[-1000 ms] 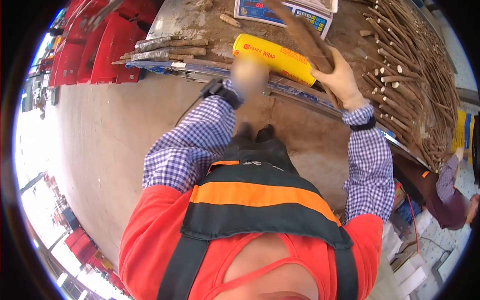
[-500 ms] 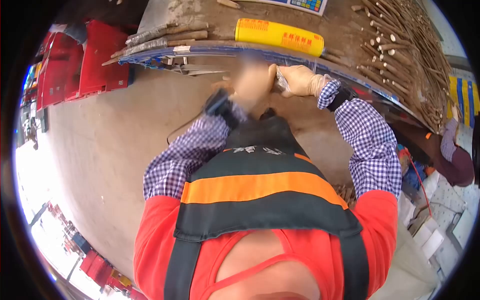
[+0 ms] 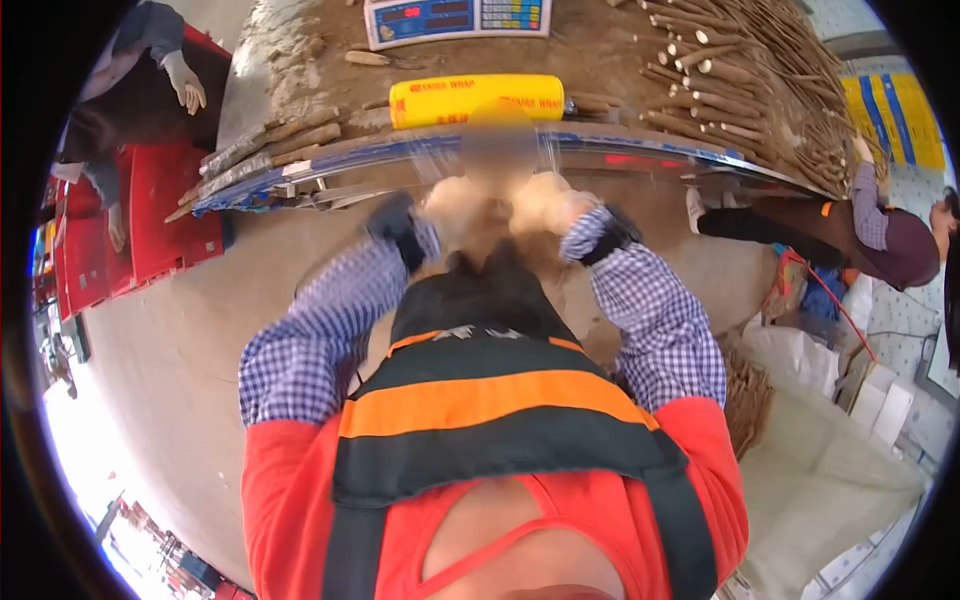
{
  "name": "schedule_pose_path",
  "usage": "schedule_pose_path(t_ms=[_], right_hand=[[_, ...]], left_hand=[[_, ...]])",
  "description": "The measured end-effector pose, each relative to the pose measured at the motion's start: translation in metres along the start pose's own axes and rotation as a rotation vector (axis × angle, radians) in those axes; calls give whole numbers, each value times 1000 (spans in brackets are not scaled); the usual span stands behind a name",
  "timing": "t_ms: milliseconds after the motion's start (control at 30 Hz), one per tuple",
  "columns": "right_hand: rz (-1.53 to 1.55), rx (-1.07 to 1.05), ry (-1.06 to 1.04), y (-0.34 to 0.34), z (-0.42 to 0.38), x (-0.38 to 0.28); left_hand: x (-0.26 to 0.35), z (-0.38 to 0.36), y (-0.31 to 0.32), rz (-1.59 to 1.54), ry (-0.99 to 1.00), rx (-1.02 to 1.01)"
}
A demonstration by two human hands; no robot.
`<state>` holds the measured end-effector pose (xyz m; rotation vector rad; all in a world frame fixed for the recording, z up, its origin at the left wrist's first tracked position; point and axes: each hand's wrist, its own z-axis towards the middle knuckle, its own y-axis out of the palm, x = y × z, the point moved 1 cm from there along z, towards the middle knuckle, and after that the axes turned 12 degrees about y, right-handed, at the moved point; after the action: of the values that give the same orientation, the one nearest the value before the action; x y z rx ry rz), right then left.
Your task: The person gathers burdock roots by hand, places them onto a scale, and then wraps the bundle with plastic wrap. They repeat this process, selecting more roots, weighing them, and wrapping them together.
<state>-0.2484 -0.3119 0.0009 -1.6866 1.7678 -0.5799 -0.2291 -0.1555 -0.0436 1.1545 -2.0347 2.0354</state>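
Observation:
At the table's front edge, my left hand (image 3: 455,203) and my right hand (image 3: 543,203) are side by side, both in pale gloves. Their fingers look curled, though motion and a blurred patch between them hide detail. Clear cling film (image 3: 548,150) stretches from the table edge down to both hands, and they grip its near end. Just beyond lies a yellow cling film roll (image 3: 470,100) with red print. To its left, film-wrapped sticks (image 3: 270,150) rest along the edge.
A digital scale (image 3: 455,20) stands behind the roll. Many cut sticks (image 3: 720,90) are piled at right. Red crates (image 3: 150,215) stand at left, near another person's gloved hand (image 3: 184,85). Another person (image 3: 880,225) bends at the far right by yellow-and-blue sacks (image 3: 893,120).
Both hands have drawn level in front of the roll, with film now stretched toward them. The view has shifted, bringing more of the scale and a person at upper left into sight.

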Motion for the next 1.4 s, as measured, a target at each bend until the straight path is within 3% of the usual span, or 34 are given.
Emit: schedule_pose_path(t_ms=[33,67,133,167,200,233,267,333,367,400,433,467,500,533,567,600,667,700,733,800,833,867,933,967,1067,1100,1133,1200,1267,1367,1400], right_hand=[[-39,67,7,-5,-9,-7],[-346,533,-118,18,-3,-16],[-118,607,-131,40,18,-15],[-110,613,-132,42,22,-10],[8,423,-142,33,26,2],[119,223,-153,25,28,10],[-11,72,-69,-8,4,3],[-102,198,-91,12,20,6],[-104,187,-99,20,23,3],[-12,346,-106,25,24,-1],[88,512,-114,23,23,-8],[82,531,-136,11,27,-3],[105,439,-192,-9,20,6],[137,318,-236,-17,7,9],[-76,122,-130,-30,4,5],[-140,185,-106,-17,12,5],[-326,452,-105,-4,7,-14],[-269,598,-180,12,13,-12],[-272,605,-187,9,12,-12],[18,298,-218,-1,17,1],[85,238,-367,-10,25,18],[97,213,-370,3,19,13],[-300,352,-78,10,18,0],[-320,755,-100,28,15,-10],[-264,817,-168,36,28,-3],[-249,749,-169,29,26,-6],[-243,748,-178,26,18,-9],[-368,753,-125,20,7,-5],[-304,831,-117,34,20,0],[-99,586,-178,35,56,3],[-90,587,-182,26,64,7]], left_hand=[[-25,12,-1,-152,160,-136],[-23,18,-18,-139,163,-126],[-10,18,-52,-103,-97,-673],[-16,12,-27,22,0,-508],[5,3,-19,213,-142,-301],[-4,9,-2,274,-100,-81],[-7,6,18,323,-54,116],[-22,12,3,-229,193,129],[-26,23,-30,-242,78,-360],[-12,24,-65,-176,-65,-552],[-1,16,-58,-113,-99,-486],[3,12,-57,-26,-135,-407],[-4,14,-51,-5,-152,-396],[-5,11,-33,24,-185,-149],[1,2,-17,38,-215,83],[-1,3,-27,39,-213,80],[-12,9,-60,-307,140,-243],[-26,10,-55,-317,-19,-422],[-7,6,-59,-312,-24,-416],[28,-1,-63,137,-243,-240],[5,2,-7,412,-165,12],[5,-4,1,393,-172,-8],[-12,4,-7,-101,6,22],[-33,15,-20,-174,-80,-303],[-29,20,-53,-146,-20,-424],[-28,15,-54,-111,98,-239],[-29,14,-56,-111,88,-242],[-32,24,-65,-80,291,206],[-41,29,-56,101,315,183],[-59,39,-27,618,287,63],[-53,44,-37,621,285,53]])
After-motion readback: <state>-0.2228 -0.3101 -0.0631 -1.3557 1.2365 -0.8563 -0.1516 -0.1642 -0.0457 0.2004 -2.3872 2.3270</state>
